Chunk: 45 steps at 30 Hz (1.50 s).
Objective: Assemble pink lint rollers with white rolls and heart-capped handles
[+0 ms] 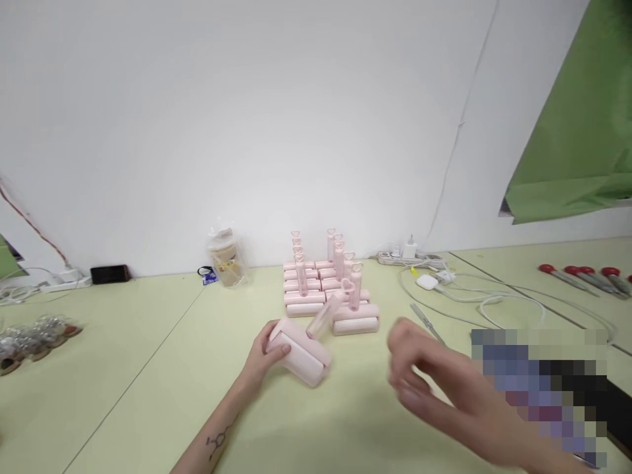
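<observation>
My left hand (264,352) grips one end of a pink lint roller (299,352), its thumb on the white part. The roller is tilted above the table, and its clear pink handle with a heart-shaped loop points up and right. My right hand (429,378) is apart from it on the right, blurred, with fingers curled in and nothing visible in them. Behind, several matching rollers stand in two columns, handles upright; the nearest pink roller (355,319) is at the right front.
A bagged drink cup (227,260) and a dark phone (109,274) stand by the wall. Tweezers (427,322), cables and a white charger (427,282) lie at right, with red-handled tools (587,271) beyond. A pixelated patch (533,388) covers something beside my right wrist. Clear-wrapped items (39,336) lie left.
</observation>
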Each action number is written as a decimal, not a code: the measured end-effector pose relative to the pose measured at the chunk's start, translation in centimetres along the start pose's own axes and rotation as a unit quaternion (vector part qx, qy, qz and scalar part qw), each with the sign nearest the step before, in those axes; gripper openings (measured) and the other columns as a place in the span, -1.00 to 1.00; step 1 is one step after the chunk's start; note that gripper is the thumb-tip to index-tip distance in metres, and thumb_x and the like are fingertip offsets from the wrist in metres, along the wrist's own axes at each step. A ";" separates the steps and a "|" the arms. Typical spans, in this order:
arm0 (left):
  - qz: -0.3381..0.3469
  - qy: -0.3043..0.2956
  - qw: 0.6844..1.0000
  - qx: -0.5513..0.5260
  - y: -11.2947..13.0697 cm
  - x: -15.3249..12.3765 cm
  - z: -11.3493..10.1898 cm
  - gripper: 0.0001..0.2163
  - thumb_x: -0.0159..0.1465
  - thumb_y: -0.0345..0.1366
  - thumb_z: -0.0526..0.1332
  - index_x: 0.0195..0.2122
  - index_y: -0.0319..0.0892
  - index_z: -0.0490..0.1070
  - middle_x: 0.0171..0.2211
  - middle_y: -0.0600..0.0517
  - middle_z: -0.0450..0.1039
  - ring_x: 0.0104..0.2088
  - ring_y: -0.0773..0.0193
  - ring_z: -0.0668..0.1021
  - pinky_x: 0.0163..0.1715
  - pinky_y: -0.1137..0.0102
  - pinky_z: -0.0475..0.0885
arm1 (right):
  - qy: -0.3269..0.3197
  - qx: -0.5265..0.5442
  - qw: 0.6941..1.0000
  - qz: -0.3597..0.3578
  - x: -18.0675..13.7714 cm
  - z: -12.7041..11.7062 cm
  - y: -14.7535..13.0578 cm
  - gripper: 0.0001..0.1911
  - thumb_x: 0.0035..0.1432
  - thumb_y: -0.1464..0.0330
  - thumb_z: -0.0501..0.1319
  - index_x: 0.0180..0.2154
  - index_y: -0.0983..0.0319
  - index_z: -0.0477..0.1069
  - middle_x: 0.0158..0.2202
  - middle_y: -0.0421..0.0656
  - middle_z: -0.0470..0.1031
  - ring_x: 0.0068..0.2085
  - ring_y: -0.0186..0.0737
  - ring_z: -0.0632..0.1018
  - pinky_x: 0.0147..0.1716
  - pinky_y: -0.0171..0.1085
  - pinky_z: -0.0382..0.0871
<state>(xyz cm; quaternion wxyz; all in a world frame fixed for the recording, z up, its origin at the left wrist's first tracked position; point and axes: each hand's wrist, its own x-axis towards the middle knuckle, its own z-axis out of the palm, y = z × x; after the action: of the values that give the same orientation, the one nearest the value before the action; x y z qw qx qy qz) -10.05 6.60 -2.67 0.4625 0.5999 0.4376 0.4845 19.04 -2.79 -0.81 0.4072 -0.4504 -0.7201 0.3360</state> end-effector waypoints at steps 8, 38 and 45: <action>0.022 -0.169 0.985 -0.022 0.8 -3.0 4.4 -0.58 -0.06 -0.34 0.26 -0.19 -0.13 0.14 -0.35 0.11 0.27 -0.39 0.33 0.37 -0.47 0.53 0.26 | -0.065 0.022 0.995 0.075 5.6 3.0 0.5 -0.59 0.03 0.05 0.17 -0.19 0.20 0.33 -0.51 -0.26 0.31 -0.54 -0.34 0.31 -0.54 -0.34 0.22; -0.218 -0.149 0.958 -0.114 1.1 -3.7 5.8 -0.62 -0.04 -0.23 0.31 -0.18 -0.12 0.30 -0.41 0.11 0.40 -0.36 0.23 0.48 -0.34 0.38 0.36 | 0.095 -0.382 0.908 0.145 8.8 -3.4 5.4 -0.61 0.09 0.25 0.00 -0.10 0.30 0.35 -0.11 0.15 0.38 -0.08 0.17 0.44 -0.09 0.07 0.23; -0.168 -0.150 0.974 0.013 2.0 -3.8 5.7 -0.72 -0.04 -0.30 0.27 -0.30 -0.14 0.27 -0.41 0.15 0.30 -0.35 0.29 0.39 -0.36 0.45 0.28 | 0.102 -0.326 0.907 0.247 9.0 -7.0 8.4 -0.80 0.01 0.24 0.04 -0.53 0.20 0.27 -0.51 0.02 0.45 -0.45 0.14 0.53 -0.48 0.01 0.35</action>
<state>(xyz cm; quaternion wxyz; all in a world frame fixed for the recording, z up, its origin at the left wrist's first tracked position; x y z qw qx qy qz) -4.84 1.78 -1.95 0.5895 0.5896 0.4642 0.2990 26.00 9.43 -2.27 0.2132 -0.7533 -0.6097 0.1242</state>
